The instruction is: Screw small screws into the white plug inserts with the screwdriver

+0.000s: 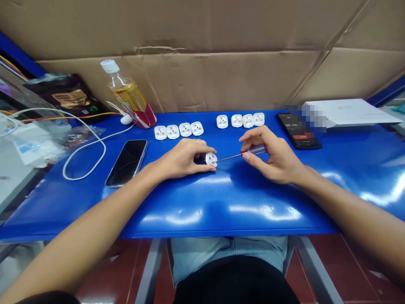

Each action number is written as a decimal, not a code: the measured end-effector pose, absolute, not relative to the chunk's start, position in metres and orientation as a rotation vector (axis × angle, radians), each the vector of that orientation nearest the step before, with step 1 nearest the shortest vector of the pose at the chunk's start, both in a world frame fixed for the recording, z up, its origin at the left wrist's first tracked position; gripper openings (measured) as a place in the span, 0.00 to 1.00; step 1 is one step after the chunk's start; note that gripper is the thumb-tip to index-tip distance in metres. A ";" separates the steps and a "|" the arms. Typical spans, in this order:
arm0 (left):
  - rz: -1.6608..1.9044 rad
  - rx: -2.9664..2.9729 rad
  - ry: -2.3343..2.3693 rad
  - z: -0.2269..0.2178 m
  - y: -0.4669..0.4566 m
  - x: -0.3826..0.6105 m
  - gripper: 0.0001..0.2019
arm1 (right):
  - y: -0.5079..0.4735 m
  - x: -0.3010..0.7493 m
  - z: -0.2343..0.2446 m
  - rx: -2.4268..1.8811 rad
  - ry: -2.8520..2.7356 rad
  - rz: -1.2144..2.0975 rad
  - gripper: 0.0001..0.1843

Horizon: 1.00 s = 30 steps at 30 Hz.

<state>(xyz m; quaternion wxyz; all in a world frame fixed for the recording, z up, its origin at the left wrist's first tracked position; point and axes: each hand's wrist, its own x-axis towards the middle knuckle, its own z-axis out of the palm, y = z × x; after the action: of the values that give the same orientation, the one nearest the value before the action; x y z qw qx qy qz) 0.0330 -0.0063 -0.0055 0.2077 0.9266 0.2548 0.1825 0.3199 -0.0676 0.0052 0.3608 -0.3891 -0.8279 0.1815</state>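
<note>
Between the thumb and fingers of my left hand [186, 159] is a small white plug part [211, 159], tilted so that its metal terminals face right. My right hand [274, 156] grips a screwdriver [230, 157] by its clear and red handle. The thin shaft points left, and its tip meets the plug part near the lower terminal. Whether the tip sits in a screw is too small to tell. Behind my hands, similar white plug parts stand in two rows, a left row [172, 131] and a right row [248, 120], with metal pieces showing inside.
A dark phone [127, 162] lies left of my left hand, near a white cable [84, 109]. A drink bottle [133, 97] leans at the back left. Back right are a phone with a timer [299, 133] and a white box [351, 112]. Cardboard [221, 80] walls the blue table [202, 207].
</note>
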 end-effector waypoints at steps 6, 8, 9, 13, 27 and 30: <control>0.522 2.582 0.715 -0.005 -0.007 0.034 0.23 | -0.068 0.320 0.006 -1.048 -2.123 0.563 0.09; 0.518 2.580 0.716 -0.006 -0.007 0.034 0.23 | -0.068 0.321 0.006 -1.022 -2.125 0.549 0.13; 0.515 2.578 0.715 -0.006 -0.006 0.034 0.23 | -0.068 0.321 0.007 -1.025 -2.121 0.547 0.14; 0.493 2.563 0.685 -0.009 -0.004 0.033 0.22 | -0.067 0.320 0.008 -1.113 -2.099 0.666 0.08; 0.482 2.575 0.660 -0.010 -0.005 0.035 0.22 | -0.071 0.312 0.017 -1.225 -1.915 1.067 0.13; 0.471 2.583 0.663 -0.010 -0.005 0.036 0.22 | -0.071 0.309 0.017 -1.315 -1.828 1.102 0.17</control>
<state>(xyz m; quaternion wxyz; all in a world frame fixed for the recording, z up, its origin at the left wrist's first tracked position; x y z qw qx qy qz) 0.0356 -0.0049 -0.0097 0.2151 0.9315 0.2390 0.1700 0.3090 -0.0711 0.0175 0.3122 -0.4984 -0.6927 0.4175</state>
